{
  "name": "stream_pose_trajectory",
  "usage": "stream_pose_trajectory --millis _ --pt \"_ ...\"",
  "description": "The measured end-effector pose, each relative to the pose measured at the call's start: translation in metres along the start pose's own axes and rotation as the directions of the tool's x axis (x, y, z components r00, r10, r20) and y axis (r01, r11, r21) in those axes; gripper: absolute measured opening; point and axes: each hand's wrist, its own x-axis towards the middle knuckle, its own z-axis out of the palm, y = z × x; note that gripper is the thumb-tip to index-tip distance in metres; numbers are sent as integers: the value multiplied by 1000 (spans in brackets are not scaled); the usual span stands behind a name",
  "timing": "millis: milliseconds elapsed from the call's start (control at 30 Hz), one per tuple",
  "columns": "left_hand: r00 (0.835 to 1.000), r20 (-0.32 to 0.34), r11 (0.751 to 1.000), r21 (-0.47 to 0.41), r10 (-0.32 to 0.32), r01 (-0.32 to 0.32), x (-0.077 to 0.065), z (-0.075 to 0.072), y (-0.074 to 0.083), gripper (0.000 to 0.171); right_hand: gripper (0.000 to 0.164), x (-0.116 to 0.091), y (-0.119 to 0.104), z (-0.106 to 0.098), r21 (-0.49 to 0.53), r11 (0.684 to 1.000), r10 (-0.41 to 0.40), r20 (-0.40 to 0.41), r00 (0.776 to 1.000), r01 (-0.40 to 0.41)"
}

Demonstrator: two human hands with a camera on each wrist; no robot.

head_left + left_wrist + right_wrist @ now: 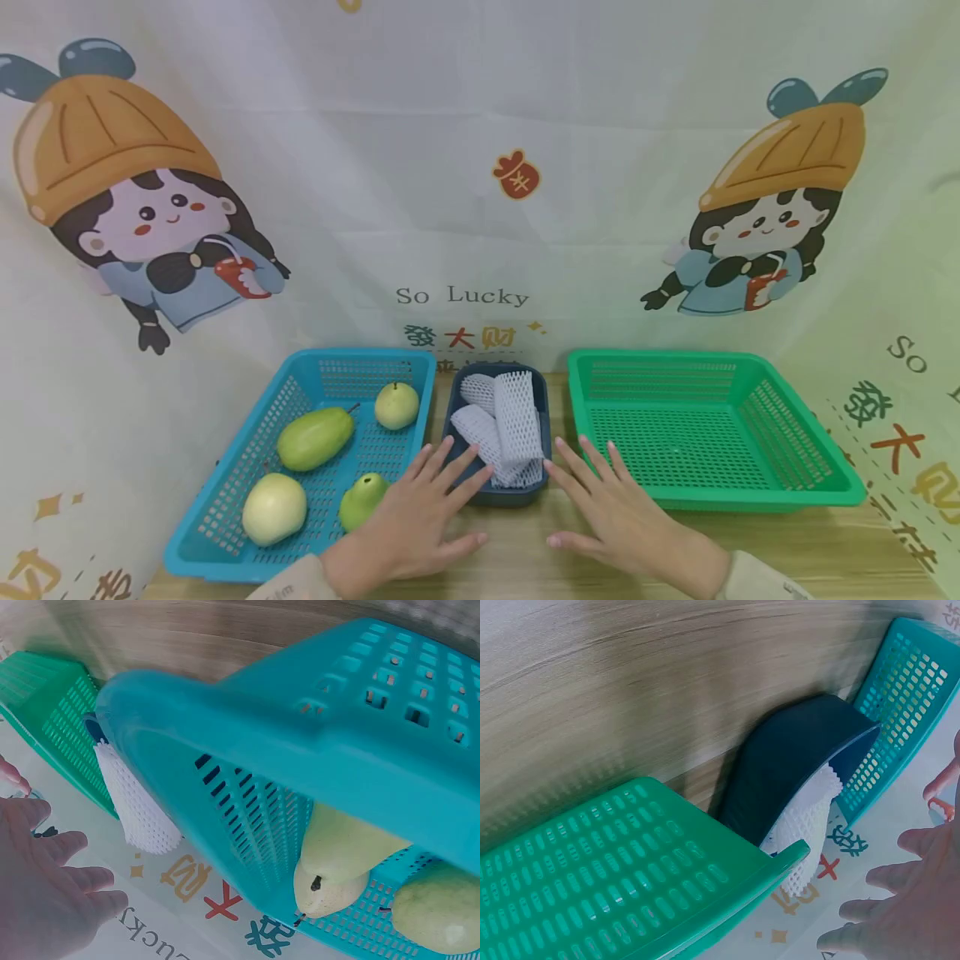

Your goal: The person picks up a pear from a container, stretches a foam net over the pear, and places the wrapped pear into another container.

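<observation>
My left hand (423,517) is spread with straight fingers, palm down, near the blue basket (225,569) and the front of a small dark container (501,498). My right hand (618,521) mirrors it beside the green basket (750,500). Neither hand holds anything. White foam net sleeves (517,417) lie in the dark container, one sticking up over the others. In the blue basket sit a long green fruit (315,439), a round pale pear (274,509), a smaller pear (396,406) and a green pear (363,502), partly hidden by my left hand.
A wood-grain table (517,558) carries the three containers side by side. Behind and around them hangs a white cloth (480,200) printed with cartoon figures and lettering. In the right wrist view, the green basket's wall (607,877) stands close to the camera.
</observation>
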Motion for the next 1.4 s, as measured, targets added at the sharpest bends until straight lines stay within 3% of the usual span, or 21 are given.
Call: stream_pose_trajectory --millis 367,700,1167,1400 --pt "999 27 999 -11 -36 36 -2 -6 -7 68 67 8 3 -7 26 997 66 36 997 -67" --pt "998 7 998 -30 -55 55 -8 -8 -11 68 55 4 7 -5 -6 994 105 4 994 -105" --pt "990 -27 988 -71 -140 138 -19 -13 -23 67 42 -5 23 -12 -14 973 230 42 972 -229" --pt "987 -28 985 -73 -160 158 -23 -15 -30 67 26 -8 26 -15 25 959 280 73 957 -283"
